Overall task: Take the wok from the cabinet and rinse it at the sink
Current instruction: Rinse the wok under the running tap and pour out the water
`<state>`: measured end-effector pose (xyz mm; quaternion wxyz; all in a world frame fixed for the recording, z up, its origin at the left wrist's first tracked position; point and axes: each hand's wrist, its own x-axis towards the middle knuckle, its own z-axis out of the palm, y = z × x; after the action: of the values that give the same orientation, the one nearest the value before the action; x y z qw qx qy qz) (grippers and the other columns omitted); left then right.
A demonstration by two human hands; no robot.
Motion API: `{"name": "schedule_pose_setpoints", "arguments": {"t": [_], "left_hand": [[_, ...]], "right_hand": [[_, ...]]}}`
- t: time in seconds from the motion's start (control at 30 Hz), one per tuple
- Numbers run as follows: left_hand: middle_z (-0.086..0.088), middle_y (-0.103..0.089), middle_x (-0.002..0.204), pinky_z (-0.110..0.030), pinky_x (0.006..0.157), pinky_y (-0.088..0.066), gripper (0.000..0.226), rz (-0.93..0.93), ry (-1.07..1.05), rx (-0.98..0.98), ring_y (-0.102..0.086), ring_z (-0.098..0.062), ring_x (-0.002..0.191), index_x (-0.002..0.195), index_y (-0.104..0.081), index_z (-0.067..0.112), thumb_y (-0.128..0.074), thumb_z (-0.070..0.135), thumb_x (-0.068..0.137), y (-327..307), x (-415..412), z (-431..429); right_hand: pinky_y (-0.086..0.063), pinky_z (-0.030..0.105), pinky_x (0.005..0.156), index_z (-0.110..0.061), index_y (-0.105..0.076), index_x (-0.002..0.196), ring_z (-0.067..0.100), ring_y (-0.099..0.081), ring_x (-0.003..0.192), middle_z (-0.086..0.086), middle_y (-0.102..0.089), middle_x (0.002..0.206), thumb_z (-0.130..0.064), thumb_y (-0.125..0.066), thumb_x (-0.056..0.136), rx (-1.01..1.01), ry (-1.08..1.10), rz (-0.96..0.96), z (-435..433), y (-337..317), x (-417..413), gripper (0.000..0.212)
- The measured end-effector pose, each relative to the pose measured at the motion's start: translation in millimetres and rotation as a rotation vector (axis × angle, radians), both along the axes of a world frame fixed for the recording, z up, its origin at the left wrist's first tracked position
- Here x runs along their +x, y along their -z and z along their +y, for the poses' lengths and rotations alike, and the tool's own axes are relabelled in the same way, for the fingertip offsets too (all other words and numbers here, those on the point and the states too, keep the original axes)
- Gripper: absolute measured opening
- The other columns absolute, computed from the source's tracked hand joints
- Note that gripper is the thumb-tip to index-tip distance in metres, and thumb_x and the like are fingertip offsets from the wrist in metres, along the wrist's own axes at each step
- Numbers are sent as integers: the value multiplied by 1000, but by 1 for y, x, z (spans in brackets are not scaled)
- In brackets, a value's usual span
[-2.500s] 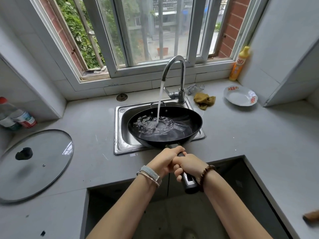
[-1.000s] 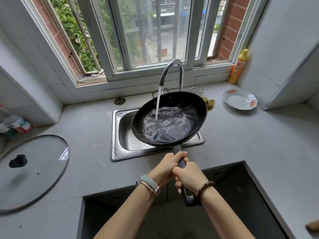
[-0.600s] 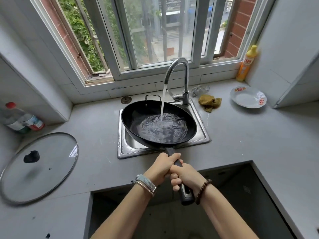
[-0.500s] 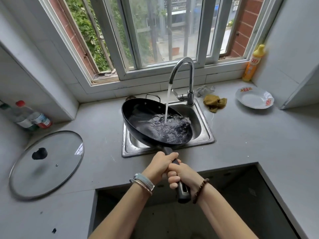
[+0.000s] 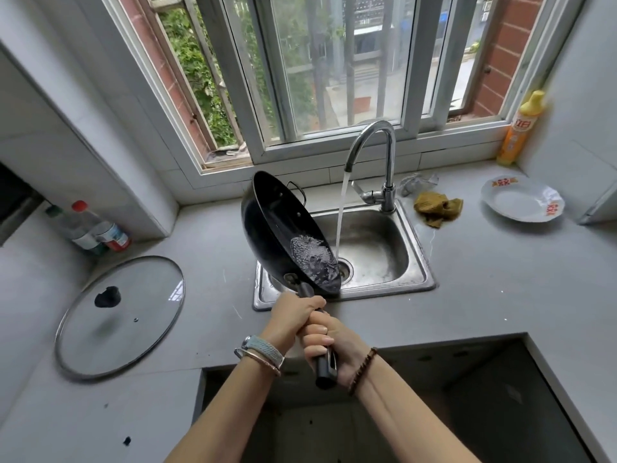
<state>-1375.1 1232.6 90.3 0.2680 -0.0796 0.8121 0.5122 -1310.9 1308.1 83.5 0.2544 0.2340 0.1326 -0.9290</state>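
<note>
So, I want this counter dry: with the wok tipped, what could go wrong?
Water pooled at the low rim of the wok sits near the front edge of the sink and could spill onto the counter. The stream from the tap falls beside that rim and may splash off it.

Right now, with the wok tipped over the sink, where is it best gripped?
The long straight handle of the wok, from the near side: it juts toward the person, clear of the water, with room for the left hand and right hand stacked.
</note>
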Motion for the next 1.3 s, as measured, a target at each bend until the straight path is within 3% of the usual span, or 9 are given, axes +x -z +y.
{"name": "schedule_pose_setpoints", "arguments": {"t": [0.17,0.37,0.57,0.73,1.03,1.3], "left_hand": [[-16,-74,74,-48,77,-58,46,57,7,-78,-72,-34,77,69,-71,-3,-67,37,48,0,-6,-10],[-13,-74,69,-48,75,-57,53,136,27,-190,-72,-32,76,69,-72,-1,-61,45,45,-7,-14,-17],[-8,-74,73,-40,79,-56,42,202,33,-346,-71,-25,75,71,-74,6,-59,41,54,-32,-16,-15],[-13,-73,76,-38,73,-55,29,273,28,-442,-69,-26,76,76,-72,-1,-68,28,73,-41,-20,-15],[-10,-73,72,-38,74,-57,28,291,15,-469,-70,-24,74,74,-72,3,-69,30,72,-46,-26,-20],[-7,-68,67,-29,62,-48,24,281,10,-506,-66,-22,72,74,-71,4,-69,28,74,-49,-27,-24]], "right_hand": [[-25,15,24,-15,-42,49,2,-31,22,-6,-33,36,-14,-54,80,-91,3,44,-9,1,-6,33],[-23,13,26,-15,-47,46,3,-32,22,-8,-34,35,-19,-58,80,-116,11,99,-16,2,-12,36],[-28,15,24,-12,-47,51,5,-35,22,-6,-35,33,-24,-59,85,-263,29,146,-25,3,-20,38],[-27,16,24,-11,-47,47,5,-36,21,-5,-37,32,-24,-63,83,-344,29,175,-28,-1,-25,41],[-30,16,24,-10,-47,44,6,-37,21,-5,-38,31,-27,-59,86,-400,39,193,-34,-4,-31,47],[-31,17,23,-12,-44,43,6,-37,20,-4,-38,30,-26,-61,85,-403,31,191,-41,-4,-32,47]]}}
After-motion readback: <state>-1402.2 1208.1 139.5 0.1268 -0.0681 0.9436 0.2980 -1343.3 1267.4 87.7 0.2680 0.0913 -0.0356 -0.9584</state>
